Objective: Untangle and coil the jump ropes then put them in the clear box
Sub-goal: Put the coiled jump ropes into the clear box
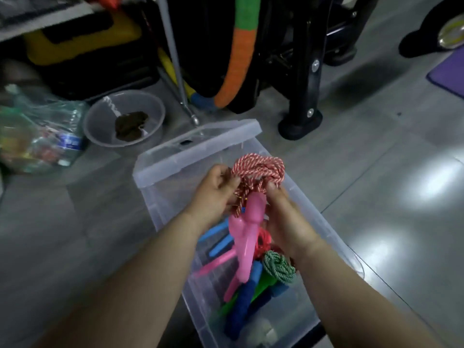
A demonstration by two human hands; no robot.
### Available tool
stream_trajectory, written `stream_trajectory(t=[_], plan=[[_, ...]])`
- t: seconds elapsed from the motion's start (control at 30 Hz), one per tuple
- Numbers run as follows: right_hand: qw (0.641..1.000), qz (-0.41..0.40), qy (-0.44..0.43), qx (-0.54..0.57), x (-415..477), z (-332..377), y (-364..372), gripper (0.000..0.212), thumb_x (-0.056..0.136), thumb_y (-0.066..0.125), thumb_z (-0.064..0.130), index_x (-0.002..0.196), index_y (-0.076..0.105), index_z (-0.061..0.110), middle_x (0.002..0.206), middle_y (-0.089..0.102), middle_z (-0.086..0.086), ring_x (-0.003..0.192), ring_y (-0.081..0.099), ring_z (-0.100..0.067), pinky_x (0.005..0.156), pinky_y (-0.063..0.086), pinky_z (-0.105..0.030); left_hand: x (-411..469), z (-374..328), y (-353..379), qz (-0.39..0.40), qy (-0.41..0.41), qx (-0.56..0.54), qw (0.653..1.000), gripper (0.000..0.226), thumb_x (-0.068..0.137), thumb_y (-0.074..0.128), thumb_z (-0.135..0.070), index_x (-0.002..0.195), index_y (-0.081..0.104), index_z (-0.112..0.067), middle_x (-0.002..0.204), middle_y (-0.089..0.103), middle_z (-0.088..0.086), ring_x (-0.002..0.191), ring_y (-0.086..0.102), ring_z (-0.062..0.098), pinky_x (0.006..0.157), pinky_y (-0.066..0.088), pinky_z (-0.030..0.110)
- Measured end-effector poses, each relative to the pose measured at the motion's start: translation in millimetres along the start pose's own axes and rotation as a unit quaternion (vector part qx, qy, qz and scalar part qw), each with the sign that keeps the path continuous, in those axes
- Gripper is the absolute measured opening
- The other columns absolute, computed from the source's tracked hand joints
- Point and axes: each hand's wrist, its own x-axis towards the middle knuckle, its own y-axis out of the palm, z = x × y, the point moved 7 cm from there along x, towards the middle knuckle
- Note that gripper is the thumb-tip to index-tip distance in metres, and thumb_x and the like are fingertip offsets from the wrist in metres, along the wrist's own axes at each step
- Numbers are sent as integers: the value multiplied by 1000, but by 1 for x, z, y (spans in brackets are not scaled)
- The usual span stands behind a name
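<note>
Both hands, left hand (216, 189) and right hand (283, 209), gripped the coiled red-white rope (258, 169) over the clear box (334, 234). Placement step, apparently; next: lower it beside the green rope (278, 268).

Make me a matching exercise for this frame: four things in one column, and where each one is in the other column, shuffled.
1 red-and-white rope
2 green rope
3 bowl
4 purple mat

A floor, far right
B gripped by left hand and right hand
C inside the clear box
D floor, left of the box

Pairs: 1-B, 2-C, 3-D, 4-A
</note>
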Motion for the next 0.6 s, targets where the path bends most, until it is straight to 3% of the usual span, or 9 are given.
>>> stream_trajectory(t=[0.1,0.17,0.23,0.33,0.4,0.47,0.5,0.53,0.6], plan=[[996,-80,27,37,28,-32,-28,25,89,50,12,113,53,5,95,64,-12,81,61,-22,81,52,-38,22,48,10,7,-49,40,998,14,95,42,-5,86,41,-16,77,52,0,41,55,0,38,43,13],[987,-144,63,22,43,-63,-43,14,92,48,10,98,60,5,85,62,-10,74,58,-21,85,52,-43,34,78,5,-6,-62,67,996,11,93,44,-2,92,43,-14,77,52,1,52,56,3,46,45,15],[979,-174,90,60,56,-86,-47,14,93,46,11,93,59,8,80,62,-8,69,58,-18,73,54,-37,42,103,0,-16,-65,78,995,15,90,49,0,96,47,-14,84,56,3,70,55,10,59,44,18],[970,-196,128,72,68,-108,-53,22,94,47,18,113,51,7,88,59,-10,70,58,-20,64,51,-33,46,133,1,4,-91,-1,996,24,86,53,4,105,54,-11,85,67,-7,69,63,-4,66,49,12],[965,-212,145,46,73,-119,-67,15,94,47,20,100,54,8,84,58,-9,63,59,-18,54,51,-27,42,152,11,59,-142,-20,988,33,79,64,1,106,54,-15,92,70,-6,79,64,0,71,51,15],[955,-250,147,56,74,-124,-83,17,94,46,19,84,55,10,76,57,-11,59,58,-20,55,50,-31,38,183,14,118,-204,104,966,73,60,79,-17,124,45,-15,118,60,4,102,58,12,84,47,22],[951,-264,147,61,75,-126,-91,16,94,45,20,85,54,10,76,57,-11,61,57,-22,60,48,-33,35,196,13,135,-231,183,946,89,55,80,-23,133,38,-14,127,53,5,112,53,17,90,44,25],[948,-275,148,53,76,-128,-97,14,94,46,20,88,54,11,76,57,-11,61,57,-21,61,48,-33,33,206,10,140,-247,253,925,95,55,81,-25,136,34,-12,132,49,5,118,50,20,95,42,28],[944,-290,153,33,78,-131,-107,12,93,49,20,84,53,13,72,56,-8,53,58,-15,54,48,-26,32,223,3,131,-254,353,891,80,65,78,-25,131,38,-8,129,52,10,115,51,25,94,42,31]])
